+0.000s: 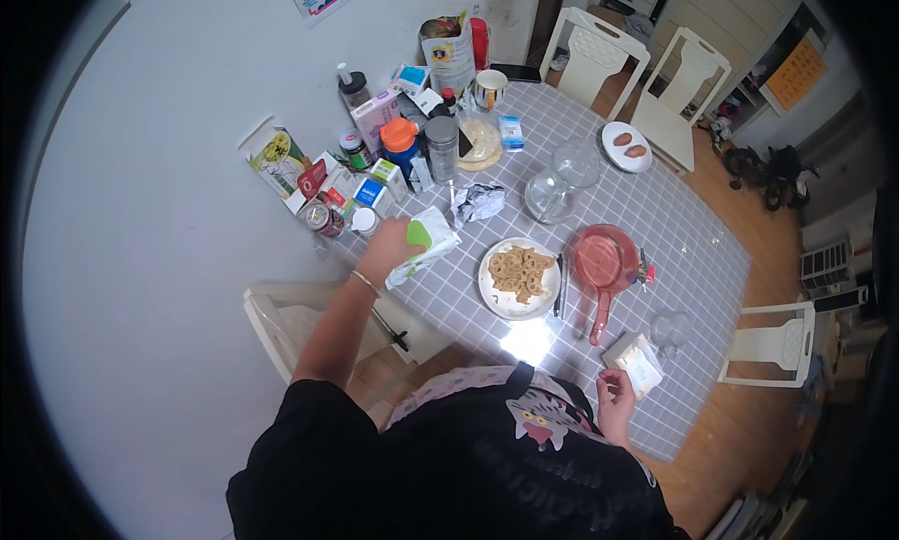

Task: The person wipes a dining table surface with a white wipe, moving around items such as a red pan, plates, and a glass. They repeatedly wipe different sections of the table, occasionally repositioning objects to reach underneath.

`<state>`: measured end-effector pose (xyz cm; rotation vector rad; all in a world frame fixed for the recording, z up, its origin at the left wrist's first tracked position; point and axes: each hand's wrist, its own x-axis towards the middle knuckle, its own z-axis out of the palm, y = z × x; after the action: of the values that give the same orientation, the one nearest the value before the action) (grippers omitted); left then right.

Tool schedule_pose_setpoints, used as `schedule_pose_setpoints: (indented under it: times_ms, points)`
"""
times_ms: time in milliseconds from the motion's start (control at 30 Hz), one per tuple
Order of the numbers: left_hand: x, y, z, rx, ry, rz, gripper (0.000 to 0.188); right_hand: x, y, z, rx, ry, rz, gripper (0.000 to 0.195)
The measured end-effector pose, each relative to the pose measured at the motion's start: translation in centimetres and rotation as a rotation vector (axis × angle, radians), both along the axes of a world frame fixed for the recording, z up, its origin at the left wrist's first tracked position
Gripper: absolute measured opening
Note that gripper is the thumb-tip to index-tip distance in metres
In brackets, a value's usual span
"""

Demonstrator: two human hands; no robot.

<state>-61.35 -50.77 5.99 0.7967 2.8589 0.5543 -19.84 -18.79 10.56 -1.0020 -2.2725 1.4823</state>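
Note:
My left hand [393, 246] grips the left side of a white and green soft pack of wipes [437, 235], its thumb lying over the green lid. The fingers behind the pack are partly hidden. Loosely curled, my right hand [615, 398] holds nothing I can see and is beside a tissue box [633, 361] at the near right of the table. Between the hands is a white plate [497, 307] of sliced lotus root [521, 269]. Chopsticks [560, 287] lie along the plate's right side, and a translucent red ladle [605, 259] is just beyond them.
Jars, medicine boxes and bottles crowd the wall side, including an orange-capped bottle [400, 143]. Crumpled paper [479, 201], a clear glass vessel [551, 196], a mug [490, 87] and a plate with two brown items [627, 162] stand farther back. White chairs [769, 343] surround the tiled-pattern table [692, 273].

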Motion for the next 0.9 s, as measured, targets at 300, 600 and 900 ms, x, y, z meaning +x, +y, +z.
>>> schedule_pose_setpoints:
  times_ms: [300,600,900]
  points:
    - [0.4,-1.6,-2.5,0.120,-0.097,0.017,0.068,-3.1,-1.6,1.7,-0.018,-0.006,0.105,0.011]
    - [6.4,0.1,-0.6,0.133,0.218,0.149,0.046,-2.7,-1.2,1.1,0.009,0.029,0.135,0.008]
    - [4.9,-0.9,-2.7,0.297,0.119,0.311,0.012,-1.5,-1.0,-0.2,-0.053,0.031,0.104,0.006]
